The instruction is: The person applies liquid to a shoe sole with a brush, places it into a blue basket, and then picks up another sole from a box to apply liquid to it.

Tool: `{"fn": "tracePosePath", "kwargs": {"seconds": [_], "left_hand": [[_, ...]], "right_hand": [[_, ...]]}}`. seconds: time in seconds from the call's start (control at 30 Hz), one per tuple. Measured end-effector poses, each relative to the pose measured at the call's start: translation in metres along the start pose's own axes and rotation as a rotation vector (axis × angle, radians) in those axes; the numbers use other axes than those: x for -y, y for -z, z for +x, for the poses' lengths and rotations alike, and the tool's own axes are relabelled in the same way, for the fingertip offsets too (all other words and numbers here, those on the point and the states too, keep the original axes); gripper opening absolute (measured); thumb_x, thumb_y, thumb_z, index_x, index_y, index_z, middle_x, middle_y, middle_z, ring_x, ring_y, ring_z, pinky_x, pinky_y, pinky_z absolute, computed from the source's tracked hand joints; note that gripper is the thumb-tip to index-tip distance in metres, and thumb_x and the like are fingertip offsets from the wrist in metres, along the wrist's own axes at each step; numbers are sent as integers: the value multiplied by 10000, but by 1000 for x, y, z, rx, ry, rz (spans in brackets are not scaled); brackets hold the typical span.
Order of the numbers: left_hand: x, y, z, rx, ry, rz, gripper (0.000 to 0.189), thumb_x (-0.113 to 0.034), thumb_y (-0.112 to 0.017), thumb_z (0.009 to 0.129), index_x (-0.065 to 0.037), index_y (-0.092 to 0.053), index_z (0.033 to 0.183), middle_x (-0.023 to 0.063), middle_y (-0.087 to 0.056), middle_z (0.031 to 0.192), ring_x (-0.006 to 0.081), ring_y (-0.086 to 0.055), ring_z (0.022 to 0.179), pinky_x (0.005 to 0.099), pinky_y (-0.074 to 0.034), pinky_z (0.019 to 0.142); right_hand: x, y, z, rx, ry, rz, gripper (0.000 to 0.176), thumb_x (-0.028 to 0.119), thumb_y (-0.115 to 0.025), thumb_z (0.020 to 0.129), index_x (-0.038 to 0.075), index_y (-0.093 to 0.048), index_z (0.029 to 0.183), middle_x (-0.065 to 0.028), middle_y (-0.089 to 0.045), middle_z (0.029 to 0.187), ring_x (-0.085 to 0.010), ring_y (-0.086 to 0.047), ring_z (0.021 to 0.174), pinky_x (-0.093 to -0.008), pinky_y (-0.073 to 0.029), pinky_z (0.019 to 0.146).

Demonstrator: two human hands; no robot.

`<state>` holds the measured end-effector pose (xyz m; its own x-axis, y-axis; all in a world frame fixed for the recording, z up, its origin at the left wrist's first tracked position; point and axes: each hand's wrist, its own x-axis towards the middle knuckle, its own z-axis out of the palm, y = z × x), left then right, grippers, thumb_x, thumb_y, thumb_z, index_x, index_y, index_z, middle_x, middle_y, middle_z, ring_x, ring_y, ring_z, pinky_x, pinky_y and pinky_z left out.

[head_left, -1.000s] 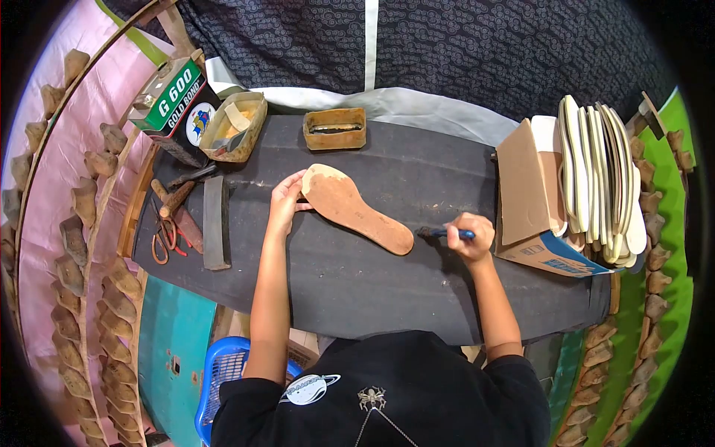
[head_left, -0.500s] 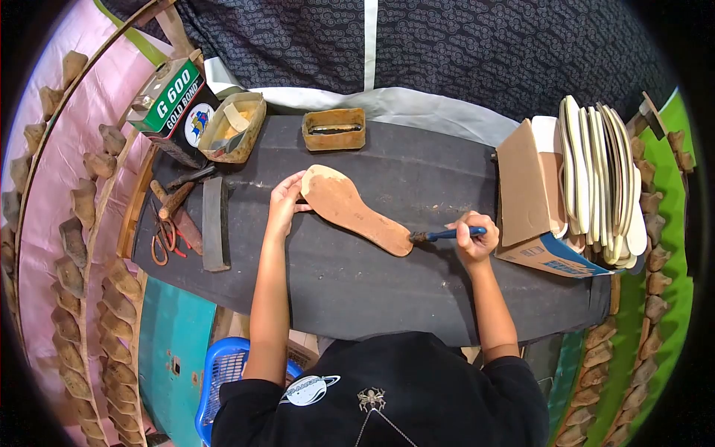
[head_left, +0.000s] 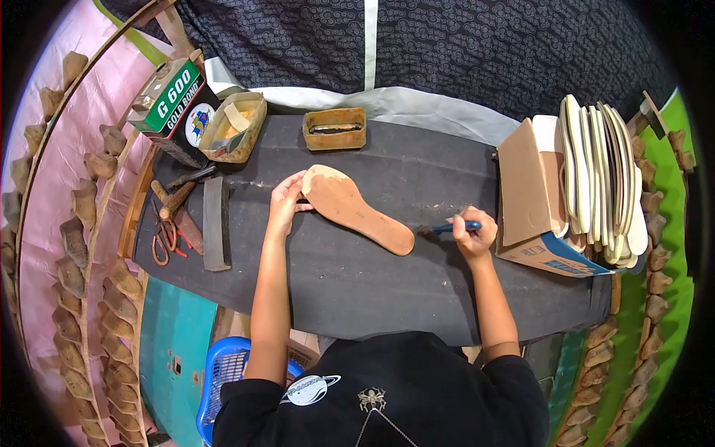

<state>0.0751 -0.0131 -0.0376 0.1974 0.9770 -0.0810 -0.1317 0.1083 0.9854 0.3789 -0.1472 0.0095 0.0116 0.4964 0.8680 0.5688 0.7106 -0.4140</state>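
Observation:
A tan shoe insole (head_left: 356,211) slants over the dark tabletop, its wide end up and to the left. My left hand (head_left: 285,201) grips it by the edge of that wide end, where a paler patch shows near the toe. In my right hand (head_left: 474,234) is a brush (head_left: 456,226) with a blue handle, fingers closed round it. The dark bristles hang just to the right of the insole's narrow heel end, apart from it.
A green-and-black can (head_left: 175,108) and two tubs, one a tan tub (head_left: 334,139), stand at the back. Scissors (head_left: 162,238), a hammer (head_left: 173,200) and a dark curved bar (head_left: 217,225) lie left. A carton (head_left: 530,186) of upright insoles (head_left: 596,179) stands right.
The brush has come off the heel end and shifted slightly right with my right hand, its handle turned a little. My left hand and the insole stay nearly still.

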Motion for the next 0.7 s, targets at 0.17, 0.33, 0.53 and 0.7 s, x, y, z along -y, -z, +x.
{"fn": "tracePosePath", "kwargs": {"seconds": [0.17, 0.33, 0.53, 0.7], "left_hand": [[1, 0, 1, -2, -3, 13, 301, -159, -402, 848, -7, -468, 1099, 40, -583, 874, 83, -558, 673, 217, -480, 522], [-1, -1, -1, -4, 1, -1, 298, -158, -401, 849, -12, -469, 1100, 43, -582, 886, 88, -559, 673, 220, -480, 529], [1, -1, 0, -7, -1, -6, 299, -152, -403, 847, -9, -466, 1102, 47, -580, 896, 89, -561, 677, 213, -481, 517], [1, 0, 1, -2, -6, -8, 301, -151, -405, 842, -7, -467, 1100, 47, -580, 910, 87, -564, 682, 209, -478, 495]], "right_hand": [[7, -7, 2, -74, -56, 120, 138, -18, -564, 674, 25, -433, 661, -71, -493, 492, -152, -470, 391, -228, -371, 392], [-3, -10, 2, -121, -232, 41, 142, 13, -587, 694, 24, -449, 665, -63, -505, 514, -117, -480, 421, -214, -372, 410], [-8, -28, 32, -300, -216, 172, 136, 65, -590, 752, 31, -461, 722, -34, -521, 571, -87, -499, 467, -202, -392, 428], [-12, -64, 76, -329, -499, 585, 127, 143, -484, 839, 53, -417, 898, -107, -589, 790, -82, -510, 532, -200, -429, 485]]}}
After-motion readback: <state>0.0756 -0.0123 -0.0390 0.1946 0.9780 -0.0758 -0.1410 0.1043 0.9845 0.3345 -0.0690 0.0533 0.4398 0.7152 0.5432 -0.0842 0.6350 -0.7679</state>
